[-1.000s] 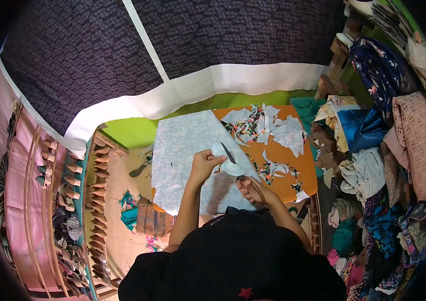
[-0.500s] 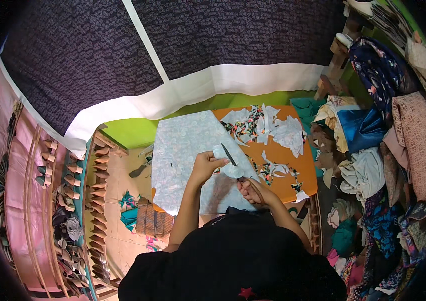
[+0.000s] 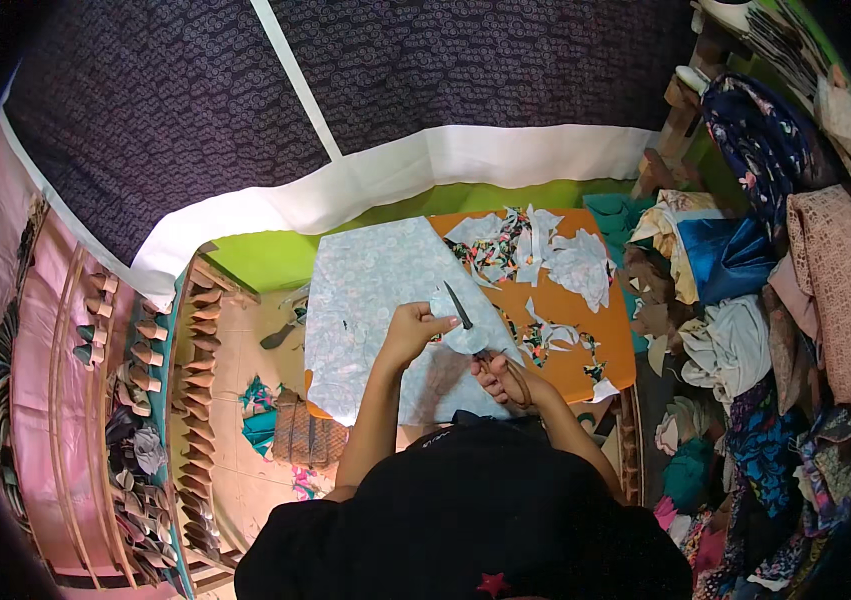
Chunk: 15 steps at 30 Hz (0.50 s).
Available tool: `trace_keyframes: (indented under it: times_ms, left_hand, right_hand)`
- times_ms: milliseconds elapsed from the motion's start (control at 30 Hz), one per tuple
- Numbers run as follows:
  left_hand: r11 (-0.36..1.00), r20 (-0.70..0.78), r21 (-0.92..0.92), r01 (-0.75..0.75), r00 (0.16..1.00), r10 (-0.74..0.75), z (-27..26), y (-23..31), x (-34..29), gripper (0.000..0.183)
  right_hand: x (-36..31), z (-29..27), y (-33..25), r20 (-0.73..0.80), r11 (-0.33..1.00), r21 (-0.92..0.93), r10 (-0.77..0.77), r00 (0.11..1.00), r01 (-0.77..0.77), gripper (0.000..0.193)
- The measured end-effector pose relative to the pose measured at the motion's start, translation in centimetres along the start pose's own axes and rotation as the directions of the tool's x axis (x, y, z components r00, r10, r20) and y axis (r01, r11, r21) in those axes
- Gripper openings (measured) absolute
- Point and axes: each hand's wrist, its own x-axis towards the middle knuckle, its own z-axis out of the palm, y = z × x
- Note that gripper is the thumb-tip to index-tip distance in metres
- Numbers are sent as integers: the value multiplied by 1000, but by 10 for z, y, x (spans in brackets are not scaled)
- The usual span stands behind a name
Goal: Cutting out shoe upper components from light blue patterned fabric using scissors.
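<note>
My left hand [image 3: 408, 334] pinches a small pale piece of fabric [image 3: 464, 340] above the table. My right hand [image 3: 501, 379] is closed round the brown handles of a pair of scissors [image 3: 459, 304]. Their dark blade points away from me and up past the fabric piece, which hides part of the scissors. Beneath both hands a large sheet of whitish cloth [image 3: 365, 280], with a faint pattern showing through, covers the left part of an orange table [image 3: 505, 305].
White and floral fabric scraps [image 3: 577, 265] lie on the table's right side. Piled fabrics [image 3: 730, 345] crowd the right. Racks of wooden shoe lasts [image 3: 199, 400] stand at the left. A brown woven bag [image 3: 307, 434] rests on the floor. A dark patterned curtain [image 3: 485, 70] hangs beyond the table.
The scissors have shifted very slightly, and the right hand's fingers and the brown handle loop have turned a little. My left hand keeps its pinch on the fabric piece, nearly still.
</note>
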Motion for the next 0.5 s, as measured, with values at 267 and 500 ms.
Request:
trace_keyframes:
  times_ms: [267, 500]
  left_hand:
    - [1000, -13, -1, 9, 1000, -9, 2, 8, -3, 23]
    - [999, -23, 53, 1, 1000, 0, 1, 6, -1, 25]
  right_hand:
    - [-2, 0, 4, 4, 987, -96, -132, 991, 132, 65]
    - [0, -2, 0, -40, 998, 52, 23, 999, -21, 50]
